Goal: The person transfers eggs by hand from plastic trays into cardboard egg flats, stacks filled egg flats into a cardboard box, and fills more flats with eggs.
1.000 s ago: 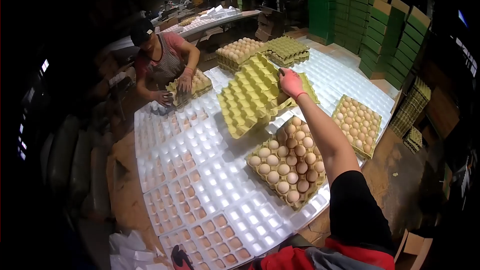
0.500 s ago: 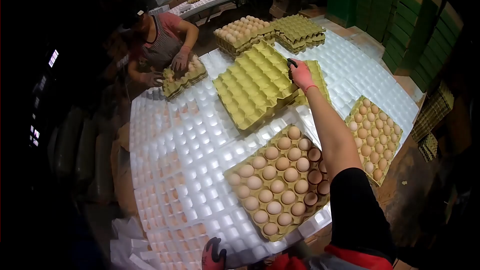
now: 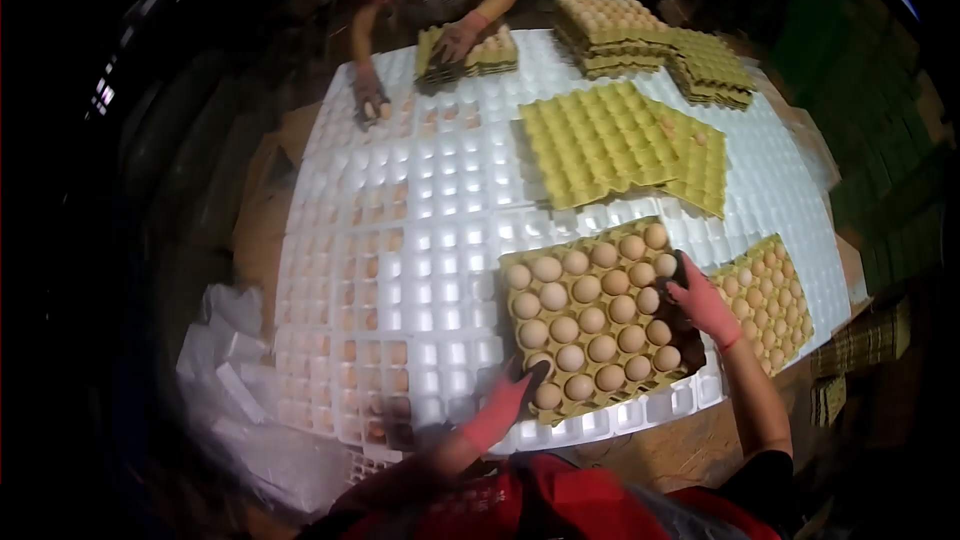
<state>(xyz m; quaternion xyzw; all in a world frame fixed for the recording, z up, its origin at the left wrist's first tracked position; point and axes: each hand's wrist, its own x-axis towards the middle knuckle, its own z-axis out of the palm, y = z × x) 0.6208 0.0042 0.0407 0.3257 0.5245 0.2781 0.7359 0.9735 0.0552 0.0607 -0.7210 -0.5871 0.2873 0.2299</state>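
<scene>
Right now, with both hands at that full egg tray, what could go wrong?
Three risks, as I judge them:
The right hand has its fingertips beside the outermost eggs; a squeeze there might crack or dislodge one.
The left hand is at the near-left corner and the right hand further up the opposite side, so an uneven lift could tip the egg tray.
It also sits near the front edge of the white packs; eggs rolling that way could fall.

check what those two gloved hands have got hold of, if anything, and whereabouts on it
The nearest egg tray, by opposite edges: the left hand near its lower left corner, the right hand about midway along its right side.
</scene>
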